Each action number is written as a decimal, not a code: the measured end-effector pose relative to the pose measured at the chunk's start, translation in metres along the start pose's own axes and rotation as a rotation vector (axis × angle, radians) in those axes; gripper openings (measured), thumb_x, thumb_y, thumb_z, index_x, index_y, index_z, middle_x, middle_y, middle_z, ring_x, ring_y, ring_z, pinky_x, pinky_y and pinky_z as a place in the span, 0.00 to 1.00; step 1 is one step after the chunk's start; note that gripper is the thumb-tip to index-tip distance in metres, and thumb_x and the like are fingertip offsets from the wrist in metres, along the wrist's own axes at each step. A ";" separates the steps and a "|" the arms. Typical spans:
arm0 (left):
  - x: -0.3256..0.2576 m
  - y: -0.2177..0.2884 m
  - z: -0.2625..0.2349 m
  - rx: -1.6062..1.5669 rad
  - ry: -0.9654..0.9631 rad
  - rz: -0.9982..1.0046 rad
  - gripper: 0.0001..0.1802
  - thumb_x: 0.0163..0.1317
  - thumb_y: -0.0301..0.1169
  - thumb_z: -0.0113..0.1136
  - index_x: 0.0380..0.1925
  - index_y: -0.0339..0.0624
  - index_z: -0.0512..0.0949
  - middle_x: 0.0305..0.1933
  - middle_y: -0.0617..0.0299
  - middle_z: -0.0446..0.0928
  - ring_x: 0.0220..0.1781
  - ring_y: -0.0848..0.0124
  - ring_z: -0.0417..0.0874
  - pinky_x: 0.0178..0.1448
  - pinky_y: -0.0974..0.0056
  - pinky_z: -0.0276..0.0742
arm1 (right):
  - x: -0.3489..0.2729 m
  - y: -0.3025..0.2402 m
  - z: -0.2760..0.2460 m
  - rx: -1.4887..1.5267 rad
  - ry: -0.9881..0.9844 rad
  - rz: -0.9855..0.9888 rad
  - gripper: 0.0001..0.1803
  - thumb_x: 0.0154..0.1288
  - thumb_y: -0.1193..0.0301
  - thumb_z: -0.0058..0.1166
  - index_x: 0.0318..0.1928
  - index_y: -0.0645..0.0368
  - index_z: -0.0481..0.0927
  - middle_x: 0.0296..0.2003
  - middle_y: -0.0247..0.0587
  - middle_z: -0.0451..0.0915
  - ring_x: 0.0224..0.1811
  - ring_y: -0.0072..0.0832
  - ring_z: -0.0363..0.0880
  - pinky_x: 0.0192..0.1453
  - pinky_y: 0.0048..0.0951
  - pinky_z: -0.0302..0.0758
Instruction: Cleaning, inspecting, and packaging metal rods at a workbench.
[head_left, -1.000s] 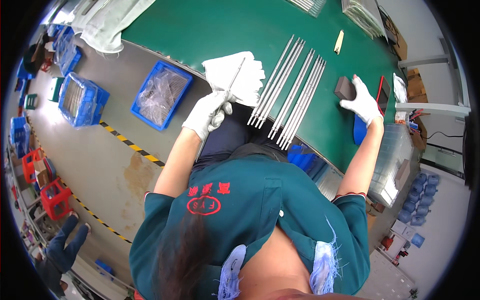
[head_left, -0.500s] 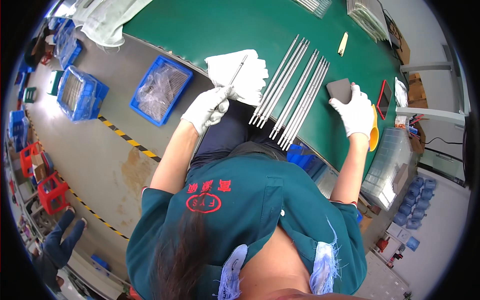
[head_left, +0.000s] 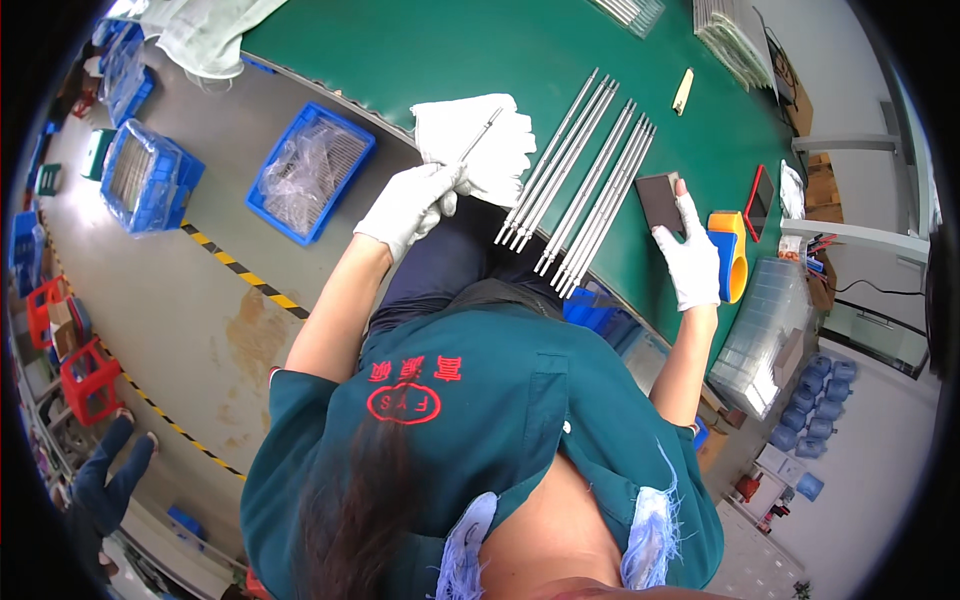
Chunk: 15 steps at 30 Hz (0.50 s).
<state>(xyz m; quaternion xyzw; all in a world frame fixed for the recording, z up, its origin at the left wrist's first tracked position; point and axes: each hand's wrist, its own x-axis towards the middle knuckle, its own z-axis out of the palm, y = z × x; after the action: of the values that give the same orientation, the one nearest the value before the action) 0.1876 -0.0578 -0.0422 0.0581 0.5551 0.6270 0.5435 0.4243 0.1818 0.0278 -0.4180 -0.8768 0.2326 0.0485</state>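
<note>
My left hand (head_left: pixel 405 208), in a white glove, is closed around a thin metal rod (head_left: pixel 482 137) whose free end points up and away. Under that rod a white glove (head_left: pixel 505 130) lies on the table edge. Several slim silver rods (head_left: pixel 572 180) rest side by side in front of me, their near ends past the edge. To their right, my gloved right hand (head_left: pixel 692 258) grips a dark grey rectangular block (head_left: pixel 658 202) between thumb and fingers, low over the green table (head_left: pixel 430 50). One fingertip of this hand is bare.
Right of that hand stands a yellow and blue tape-like roll (head_left: pixel 735 255). Beyond lie a red-framed tablet-like item (head_left: pixel 758 200) and a yellow-handled tool (head_left: pixel 684 92). A blue crate (head_left: pixel 312 172) of plastic-wrapped rods sits on the floor at left. Clear plastic trays (head_left: pixel 765 325) are stacked at right.
My right hand and the grey block have come nearer and slightly left, uncovering more of the yellow and blue roll. The left hand still holds its rod, nearly in place.
</note>
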 end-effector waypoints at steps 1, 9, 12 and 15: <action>-0.002 0.003 0.003 0.058 0.031 0.025 0.15 0.64 0.40 0.53 0.30 0.39 0.78 0.16 0.71 0.67 0.11 0.85 0.56 0.14 0.77 0.47 | 0.002 -0.002 -0.001 -0.005 -0.001 -0.002 0.35 0.57 0.69 0.55 0.66 0.38 0.62 0.58 0.34 0.72 0.56 0.36 0.74 0.58 0.28 0.70; -0.002 -0.004 0.008 0.306 0.176 0.106 0.14 0.64 0.38 0.53 0.27 0.39 0.78 0.19 0.69 0.70 0.19 0.81 0.63 0.25 0.73 0.60 | 0.008 -0.095 0.034 0.102 0.154 -0.514 0.24 0.56 0.69 0.60 0.55 0.44 0.76 0.47 0.39 0.80 0.45 0.32 0.81 0.49 0.26 0.76; 0.001 -0.008 0.009 0.264 0.165 0.118 0.15 0.64 0.39 0.52 0.27 0.39 0.78 0.19 0.66 0.70 0.22 0.79 0.66 0.29 0.72 0.64 | 0.023 -0.113 0.052 0.074 0.070 -0.639 0.28 0.53 0.73 0.62 0.57 0.46 0.74 0.50 0.37 0.79 0.46 0.27 0.81 0.50 0.24 0.76; 0.007 -0.020 0.004 0.479 0.205 0.218 0.14 0.65 0.39 0.51 0.29 0.40 0.77 0.20 0.60 0.70 0.23 0.73 0.70 0.31 0.69 0.68 | 0.031 -0.139 0.058 -0.105 0.059 -0.663 0.25 0.56 0.69 0.57 0.56 0.38 0.74 0.45 0.36 0.80 0.41 0.36 0.81 0.43 0.28 0.78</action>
<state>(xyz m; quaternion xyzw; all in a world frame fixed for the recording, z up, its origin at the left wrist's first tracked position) 0.1996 -0.0540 -0.0596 0.1805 0.7302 0.5351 0.3845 0.2896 0.1088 0.0354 -0.1184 -0.9740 0.1467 0.1253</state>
